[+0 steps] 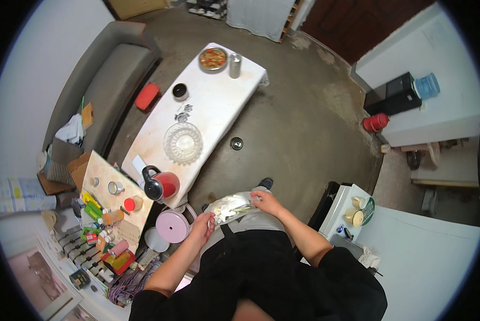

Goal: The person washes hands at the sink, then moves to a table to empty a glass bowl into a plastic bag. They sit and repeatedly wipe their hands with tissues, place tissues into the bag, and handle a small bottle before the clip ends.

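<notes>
Low in front of my body, a clear plastic bag (231, 207) with white and pale green pieces inside is stretched between both hands. My left hand (205, 225) grips its left edge, fingers curled in. At its right edge, my right hand (265, 202) pinches the plastic with the palm down. What the pieces in the bag are, I cannot tell. Beyond the bag stands a long table with a white tablecloth (220, 104). On it, nearest to my left hand, is a red electric kettle (168, 185) with a black handle, and a clear glass plate (183, 143) lies farther along.
The long table also holds a bowl of food (213, 59), a metal canister (235, 66) and a dark-topped cup (180, 92). A pink stool (172, 226) stands at the left, near a small cluttered table (143, 208). Cups (353, 217) sit on a white cabinet at right.
</notes>
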`<state>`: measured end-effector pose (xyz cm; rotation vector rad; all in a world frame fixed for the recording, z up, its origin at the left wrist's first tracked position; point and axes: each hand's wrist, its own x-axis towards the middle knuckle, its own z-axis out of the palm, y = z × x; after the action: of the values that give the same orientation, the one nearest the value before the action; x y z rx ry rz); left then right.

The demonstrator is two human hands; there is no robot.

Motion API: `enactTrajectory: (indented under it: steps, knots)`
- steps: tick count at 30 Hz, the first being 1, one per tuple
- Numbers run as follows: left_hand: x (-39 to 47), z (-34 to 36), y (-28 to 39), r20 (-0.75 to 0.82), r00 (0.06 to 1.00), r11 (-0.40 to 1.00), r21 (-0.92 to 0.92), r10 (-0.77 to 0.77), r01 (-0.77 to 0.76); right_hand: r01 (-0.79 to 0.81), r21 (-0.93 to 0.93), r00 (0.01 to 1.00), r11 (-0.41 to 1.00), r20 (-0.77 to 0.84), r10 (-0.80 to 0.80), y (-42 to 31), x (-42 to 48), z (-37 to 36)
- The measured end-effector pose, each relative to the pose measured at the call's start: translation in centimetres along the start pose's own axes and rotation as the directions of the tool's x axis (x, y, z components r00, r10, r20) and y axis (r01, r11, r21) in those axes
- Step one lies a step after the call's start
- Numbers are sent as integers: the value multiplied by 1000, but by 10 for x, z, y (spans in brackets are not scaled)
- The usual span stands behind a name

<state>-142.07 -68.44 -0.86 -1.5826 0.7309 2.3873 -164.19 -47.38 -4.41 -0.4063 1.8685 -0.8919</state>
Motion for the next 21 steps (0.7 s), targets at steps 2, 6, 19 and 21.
enactTrajectory:
  steps: [2, 6, 19, 21]
  knots:
    - [8, 42, 7, -56, 998, 997, 72, -21, 25, 63, 56, 996, 996, -66, -59, 38, 3, -15]
    - [25, 151, 15, -7, 1000, 984, 178, -19, 20, 43, -195, 983, 980, -166, -76, 82, 6, -71]
    - [91, 361, 28, 231, 963, 856, 517, -139, 0, 89, 113, 890, 990, -455, -28, 64, -8, -233]
    - [102, 378, 33, 241, 955, 836, 548, -175, 14, 82, 98, 864, 992, -504, -22, 73, -14, -260]
